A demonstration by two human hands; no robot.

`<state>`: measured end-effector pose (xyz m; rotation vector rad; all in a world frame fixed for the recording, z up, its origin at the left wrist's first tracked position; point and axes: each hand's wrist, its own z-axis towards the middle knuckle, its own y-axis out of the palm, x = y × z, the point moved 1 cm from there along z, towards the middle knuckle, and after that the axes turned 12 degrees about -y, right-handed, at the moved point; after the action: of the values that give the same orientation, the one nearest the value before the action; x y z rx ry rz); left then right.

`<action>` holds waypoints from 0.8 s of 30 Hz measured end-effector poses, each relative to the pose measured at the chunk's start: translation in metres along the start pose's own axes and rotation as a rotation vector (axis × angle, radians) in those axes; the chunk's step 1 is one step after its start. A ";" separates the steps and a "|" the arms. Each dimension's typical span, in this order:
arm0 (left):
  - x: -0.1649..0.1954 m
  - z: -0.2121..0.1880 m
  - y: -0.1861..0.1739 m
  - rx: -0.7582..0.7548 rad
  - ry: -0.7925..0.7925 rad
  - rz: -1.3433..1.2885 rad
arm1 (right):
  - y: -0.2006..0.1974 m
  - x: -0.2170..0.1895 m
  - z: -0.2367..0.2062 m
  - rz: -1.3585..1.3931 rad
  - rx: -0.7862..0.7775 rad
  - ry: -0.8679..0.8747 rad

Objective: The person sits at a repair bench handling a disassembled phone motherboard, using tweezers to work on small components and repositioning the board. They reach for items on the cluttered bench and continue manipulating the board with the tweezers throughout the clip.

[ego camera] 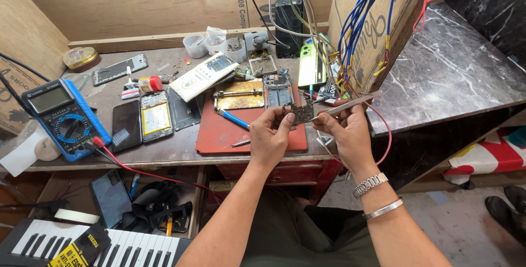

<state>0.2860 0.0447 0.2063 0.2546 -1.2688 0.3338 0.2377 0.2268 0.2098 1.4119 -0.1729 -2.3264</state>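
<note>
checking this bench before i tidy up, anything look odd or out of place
Yes: several phones lie opened up on the bench, backs off, with small parts strewn around. The left hand holds a bare circuit board; the right hand holds tweezers to it.

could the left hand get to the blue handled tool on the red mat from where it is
Probably yes. The blue-handled tool lies bare on the red mat, just beside the left hand, nothing between them. But that hand is holding the circuit board.

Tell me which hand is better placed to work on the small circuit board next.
Probably the right hand: it holds silver metal tweezers with tips at the small dark circuit board, which the left hand grips.
</note>
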 end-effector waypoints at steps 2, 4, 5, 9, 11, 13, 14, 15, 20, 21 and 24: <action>-0.004 0.002 0.001 -0.003 0.004 -0.049 | 0.000 0.002 0.002 -0.008 -0.001 0.005; -0.005 0.004 0.001 -0.022 0.029 -0.060 | -0.001 0.004 0.004 -0.057 -0.014 -0.018; -0.003 0.008 0.000 -0.027 0.057 -0.061 | -0.001 0.005 0.008 -0.074 -0.026 -0.044; 0.009 0.023 -0.002 -0.085 0.011 -0.182 | -0.005 0.026 0.028 -0.117 0.018 0.007; 0.013 0.023 -0.003 -0.095 -0.045 -0.203 | -0.018 0.043 0.034 -0.045 0.010 -0.006; 0.015 0.020 -0.002 -0.096 -0.042 -0.211 | -0.034 0.065 0.042 -0.032 0.010 0.016; 0.016 0.018 -0.003 -0.101 -0.045 -0.214 | -0.042 0.076 0.045 -0.028 0.015 0.031; 0.017 0.016 -0.003 -0.086 -0.032 -0.186 | -0.050 0.085 0.046 -0.015 0.019 0.043; 0.020 0.005 -0.007 -0.062 -0.044 -0.061 | -0.067 0.106 0.043 0.001 0.028 0.063; 0.021 0.004 -0.007 -0.066 -0.041 -0.071 | -0.067 0.105 0.042 -0.009 0.039 0.068; 0.025 0.004 -0.007 -0.073 -0.038 -0.093 | -0.062 0.100 0.041 -0.023 0.062 0.080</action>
<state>0.2918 0.0390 0.2312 0.2579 -1.2998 0.2033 0.1443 0.2384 0.1279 1.5421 -0.2083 -2.2966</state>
